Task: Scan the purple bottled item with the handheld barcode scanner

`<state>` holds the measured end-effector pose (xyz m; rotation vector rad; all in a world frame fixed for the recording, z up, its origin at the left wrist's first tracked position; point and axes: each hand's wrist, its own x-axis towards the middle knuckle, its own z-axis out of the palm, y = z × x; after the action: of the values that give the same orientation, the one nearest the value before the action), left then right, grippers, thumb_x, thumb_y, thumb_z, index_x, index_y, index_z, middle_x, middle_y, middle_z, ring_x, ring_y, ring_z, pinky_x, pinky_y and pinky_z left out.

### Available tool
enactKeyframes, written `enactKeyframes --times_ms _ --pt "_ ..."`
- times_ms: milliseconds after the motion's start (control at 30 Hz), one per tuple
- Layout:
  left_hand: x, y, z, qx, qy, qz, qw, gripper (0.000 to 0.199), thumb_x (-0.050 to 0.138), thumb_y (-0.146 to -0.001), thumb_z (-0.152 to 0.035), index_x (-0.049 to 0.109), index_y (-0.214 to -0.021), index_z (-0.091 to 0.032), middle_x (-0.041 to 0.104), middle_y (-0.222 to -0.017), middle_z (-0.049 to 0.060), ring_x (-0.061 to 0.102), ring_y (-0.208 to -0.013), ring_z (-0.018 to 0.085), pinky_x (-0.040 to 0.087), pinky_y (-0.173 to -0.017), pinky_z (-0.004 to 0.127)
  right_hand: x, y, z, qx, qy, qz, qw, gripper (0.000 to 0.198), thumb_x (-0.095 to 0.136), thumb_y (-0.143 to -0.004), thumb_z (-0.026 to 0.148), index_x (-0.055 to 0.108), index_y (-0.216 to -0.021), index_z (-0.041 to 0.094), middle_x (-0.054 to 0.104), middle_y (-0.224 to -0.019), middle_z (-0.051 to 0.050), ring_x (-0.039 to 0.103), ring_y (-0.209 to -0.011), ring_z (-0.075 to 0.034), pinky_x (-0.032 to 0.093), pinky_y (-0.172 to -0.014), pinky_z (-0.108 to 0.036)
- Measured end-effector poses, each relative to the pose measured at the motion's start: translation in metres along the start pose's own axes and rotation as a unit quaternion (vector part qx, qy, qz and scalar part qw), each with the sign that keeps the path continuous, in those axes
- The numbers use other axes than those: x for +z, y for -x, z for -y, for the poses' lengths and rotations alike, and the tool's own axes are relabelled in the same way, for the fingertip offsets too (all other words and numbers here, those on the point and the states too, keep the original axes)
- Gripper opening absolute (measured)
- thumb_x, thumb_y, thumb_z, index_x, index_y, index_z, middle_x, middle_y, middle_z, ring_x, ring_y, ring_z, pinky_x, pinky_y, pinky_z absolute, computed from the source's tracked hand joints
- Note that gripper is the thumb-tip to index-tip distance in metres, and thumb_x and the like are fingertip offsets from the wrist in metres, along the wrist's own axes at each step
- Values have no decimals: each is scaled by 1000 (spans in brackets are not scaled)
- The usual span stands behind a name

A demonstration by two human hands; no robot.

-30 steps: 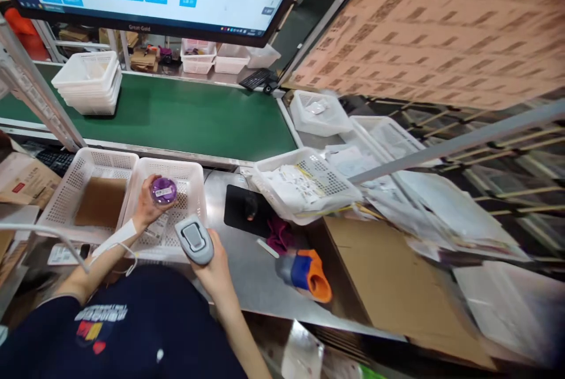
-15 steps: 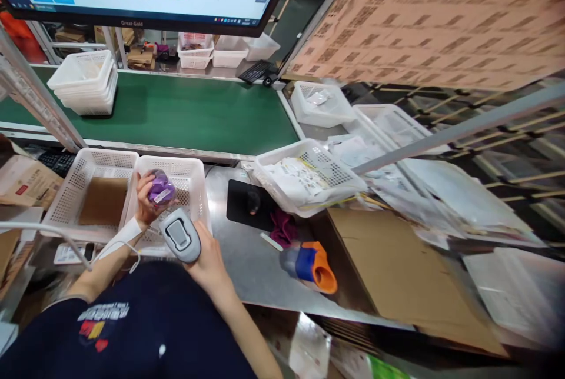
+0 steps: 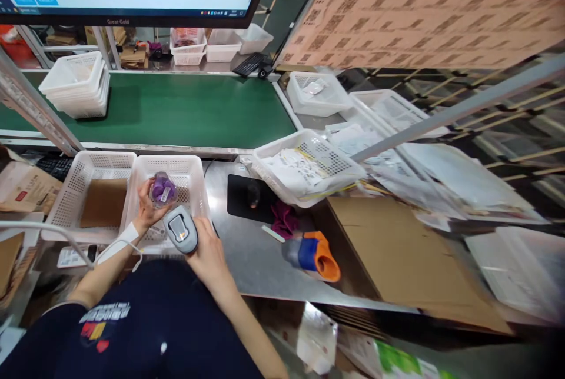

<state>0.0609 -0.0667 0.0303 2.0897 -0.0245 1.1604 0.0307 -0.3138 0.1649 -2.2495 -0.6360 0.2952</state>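
1. Hands first: we held our left hand (image 3: 145, 207) over the white basket (image 3: 194, 174), fingers curled around a small purple packet (image 3: 163, 189) with a white label, gripping it from below and behind.
2. We kept our right hand (image 3: 207, 255) just in front of that basket, closed around the handle of a grey barcode scanner (image 3: 180, 230), whose head sat just beside the packet.
3. We saw a second white basket (image 3: 75, 179) touching the first on its left, with a brown cardboard piece (image 3: 103, 202) lying inside.
4. To the basket's right on the steel table (image 3: 247, 261) we saw a black mouse pad (image 3: 247, 198), then an orange and blue tape dispenser (image 3: 315, 254).
5. Behind the basket ran a green conveyor belt (image 3: 185, 111).
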Motion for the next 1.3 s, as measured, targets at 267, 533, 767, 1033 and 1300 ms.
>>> enactKeyframes --times_ms 267,533,767,1033,1300 --pt "-4 -25 -16 54 -60 -65 995 72 95 -90 -42 52 -145 -22 59 -155 24 67 -147 41 64 -115 62 1 2 -1 -33 71 14 997 54 69 -88 19 64 -142 22 72 -124 -12 75 -103 -32 54 -78 -36" --pt "-4 -32 -11 93 -77 -97 988 92 99 -90 -39 41 -160 -24 64 -151 23 70 -144 39 63 -117 62 -8 5 21 -48 90 8 995 51 69 -82 11 66 -132 21 72 -117 -10 74 -100 -30 53 -75 -34" --pt "-3 -22 -19 73 -79 -106 989 82 93 -94 -42 51 -162 -22 63 -152 23 69 -141 38 64 -112 58 -5 3 26 -44 107 12 993 50 67 -85 11 66 -134 21 72 -116 -11 75 -102 -32 54 -74 -36" --pt "4 0 -32 -58 -23 -69 996 82 88 -93 -48 51 -161 -21 68 -148 20 72 -136 38 64 -114 61 4 2 29 -22 127 27 991 45 67 -87 10 67 -131 21 72 -116 -11 74 -100 -30 49 -72 -35" --pt "3 -1 -28 -16 20 -41 999 80 97 -89 -47 54 -153 -22 54 -170 29 62 -154 46 60 -120 69 7 1 28 3 140 13 990 32 66 -87 10 67 -117 21 71 -112 -12 73 -97 -30 50 -72 -35"
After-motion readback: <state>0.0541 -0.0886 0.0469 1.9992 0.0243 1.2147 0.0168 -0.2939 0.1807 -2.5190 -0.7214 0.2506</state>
